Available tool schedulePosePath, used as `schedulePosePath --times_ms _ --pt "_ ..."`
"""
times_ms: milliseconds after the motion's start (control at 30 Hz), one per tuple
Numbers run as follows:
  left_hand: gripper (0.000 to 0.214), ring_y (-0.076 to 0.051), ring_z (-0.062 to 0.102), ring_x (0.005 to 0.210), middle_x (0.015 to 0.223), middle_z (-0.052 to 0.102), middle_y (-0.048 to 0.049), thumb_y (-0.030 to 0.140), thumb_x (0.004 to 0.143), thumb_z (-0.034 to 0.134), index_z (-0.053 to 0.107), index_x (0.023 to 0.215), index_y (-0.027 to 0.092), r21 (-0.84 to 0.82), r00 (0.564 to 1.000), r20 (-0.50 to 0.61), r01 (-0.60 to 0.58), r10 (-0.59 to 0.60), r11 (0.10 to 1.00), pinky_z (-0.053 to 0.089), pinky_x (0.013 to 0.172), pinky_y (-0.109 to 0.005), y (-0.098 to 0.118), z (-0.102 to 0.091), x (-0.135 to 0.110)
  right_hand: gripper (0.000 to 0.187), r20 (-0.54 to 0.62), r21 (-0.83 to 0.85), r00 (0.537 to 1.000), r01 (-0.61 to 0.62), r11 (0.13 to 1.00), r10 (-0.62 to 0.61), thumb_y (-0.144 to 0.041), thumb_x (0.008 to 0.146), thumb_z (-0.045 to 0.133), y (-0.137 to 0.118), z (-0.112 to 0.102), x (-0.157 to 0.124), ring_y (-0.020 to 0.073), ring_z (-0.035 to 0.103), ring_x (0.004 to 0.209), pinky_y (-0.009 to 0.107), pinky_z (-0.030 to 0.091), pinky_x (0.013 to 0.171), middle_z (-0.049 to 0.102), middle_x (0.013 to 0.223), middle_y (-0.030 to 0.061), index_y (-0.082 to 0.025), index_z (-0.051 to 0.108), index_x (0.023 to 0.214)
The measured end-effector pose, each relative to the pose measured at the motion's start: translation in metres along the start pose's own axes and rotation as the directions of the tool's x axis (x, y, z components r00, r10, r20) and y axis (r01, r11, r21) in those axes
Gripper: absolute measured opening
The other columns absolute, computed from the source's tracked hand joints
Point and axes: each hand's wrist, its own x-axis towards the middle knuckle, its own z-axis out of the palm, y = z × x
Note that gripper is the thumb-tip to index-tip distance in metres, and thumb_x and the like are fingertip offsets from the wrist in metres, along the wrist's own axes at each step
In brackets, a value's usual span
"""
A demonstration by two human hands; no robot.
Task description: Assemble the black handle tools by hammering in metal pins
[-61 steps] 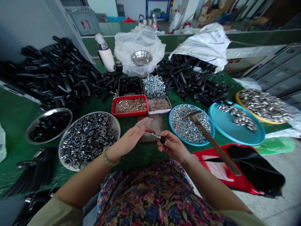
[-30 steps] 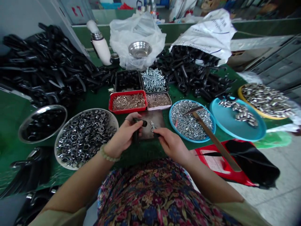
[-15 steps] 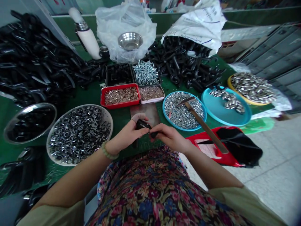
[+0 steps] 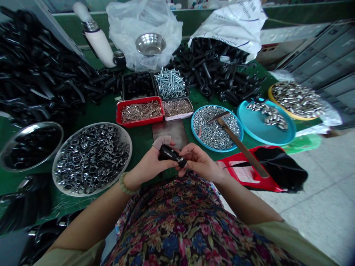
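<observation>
A small black plastic part with pale lettering on its side is held between my hands, in front of my apron. My left hand grips its body, thumb along the near side; a pale cover sits on one finger. At the part's right end, the fingers of my right hand pinch around a dark end piece; exactly what the fingertips press on is partly hidden. Just beyond the hands lies a flat metal plate on the green table.
Left stand a tray of metal clamp rings and a bowl of black pieces. Ahead are a red tray of pins and a heap of screws. Right, a hammer lies across a blue tray of small metal parts.
The black part has turned, so its lettered side and right end now show more. My right hand's fingers have opened up slightly and shifted around that end. The view has moved a little.
</observation>
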Motion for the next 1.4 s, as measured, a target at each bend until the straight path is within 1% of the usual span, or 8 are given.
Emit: schedulePosePath --times_ms 200,400,567,800,967,1133,1267,1400 --pt "0.052 -0.016 0.061 0.094 0.099 0.062 0.0002 0.019 0.07 0.077 0.045 0.111 0.023 -0.09 1.0 -0.018 0.022 -0.024 0.996 0.046 0.086 -0.029 0.001 -0.002 -0.002 0.021 -0.105 -0.198 0.987 0.1 0.975 -0.122 -0.024 0.088 0.063 -0.005 0.006 -0.001 0.0092 0.07 0.066 0.023 0.058 0.067 0.071 0.085 -0.0001 -0.023 0.069 0.108" --pt "0.048 -0.014 0.06 0.091 0.099 0.063 -0.0002 0.022 0.075 0.075 0.044 0.112 0.023 -0.15 1.0 -0.005 -0.027 0.026 0.988 0.047 0.083 -0.027 -0.007 -0.001 -0.007 0.028 -0.101 -0.407 0.978 0.128 0.904 -0.184 -0.019 0.091 0.057 -0.009 0.016 -0.005 0.0088 0.068 0.07 0.024 0.057 0.069 0.071 0.096 0.0011 -0.029 0.07 0.114" --pt "0.046 -0.012 0.057 0.087 0.1 0.058 0.0001 0.022 0.071 0.078 0.05 0.109 0.022 -0.082 0.994 -0.065 -0.091 0.086 0.992 0.047 0.078 -0.023 -0.008 0.001 -0.01 0.026 -0.103 -0.325 0.986 0.095 0.941 -0.135 -0.024 0.09 0.06 -0.002 0.011 -0.003 0.0093 0.068 0.067 0.025 0.057 0.069 0.071 0.091 0.0013 -0.025 0.069 0.114" --pt "0.056 -0.012 0.064 0.078 0.091 0.065 0.0024 0.017 0.066 0.082 0.049 0.111 0.025 -0.278 0.988 -0.119 -0.125 0.095 0.952 0.051 0.07 -0.022 -0.013 0.009 -0.006 0.017 -0.122 -0.341 0.957 0.207 0.917 -0.262 -0.025 0.09 0.06 0.003 0.013 0.001 0.0083 0.067 0.066 0.023 0.057 0.066 0.067 0.092 0.0001 -0.024 0.067 0.106" --pt "0.055 -0.011 0.063 0.067 0.087 0.068 0.0026 0.02 0.068 0.081 0.049 0.113 0.026 -0.359 0.99 -0.127 -0.101 0.059 0.928 0.051 0.063 -0.022 -0.012 0.012 -0.005 0.019 -0.113 -0.326 0.951 0.239 0.915 -0.289 -0.025 0.093 0.056 0.009 0.016 -0.004 0.0099 0.069 0.073 0.025 0.057 0.069 0.067 0.094 0.001 -0.024 0.058 0.112" --pt "0.056 -0.013 0.065 0.078 0.092 0.067 0.0012 0.016 0.069 0.079 0.05 0.117 0.026 -0.286 0.991 -0.121 -0.082 0.049 0.955 0.052 0.071 -0.024 -0.012 0.01 -0.007 0.019 -0.133 -0.342 0.961 0.186 0.921 -0.244 -0.029 0.091 0.059 0.008 0.014 -0.004 0.0097 0.068 0.07 0.027 0.057 0.069 0.065 0.106 0.0034 -0.025 0.061 0.109" --pt "0.052 -0.011 0.064 0.076 0.092 0.066 0.0022 0.016 0.074 0.075 0.05 0.118 0.028 -0.296 0.991 -0.122 -0.095 0.061 0.95 0.051 0.069 -0.022 -0.013 0.013 -0.007 0.022 -0.132 -0.18 0.973 0.162 0.97 -0.187 -0.031 0.088 0.063 0.008 0.013 0.001 0.0097 0.068 0.068 0.026 0.057 0.066 0.067 0.094 0.0005 -0.024 0.059 0.109" --pt "0.049 -0.011 0.063 0.072 0.097 0.065 0.0002 0.019 0.079 0.071 0.047 0.121 0.028 -0.272 0.994 -0.09 -0.091 0.069 0.958 0.052 0.069 -0.025 -0.01 0.013 -0.007 0.038 -0.101 0.03 0.992 0.076 0.997 -0.073 -0.035 0.084 0.069 0.013 0.013 0.005 0.0114 0.069 0.063 0.024 0.056 0.059 0.069 0.082 -0.0014 -0.023 0.048 0.114"
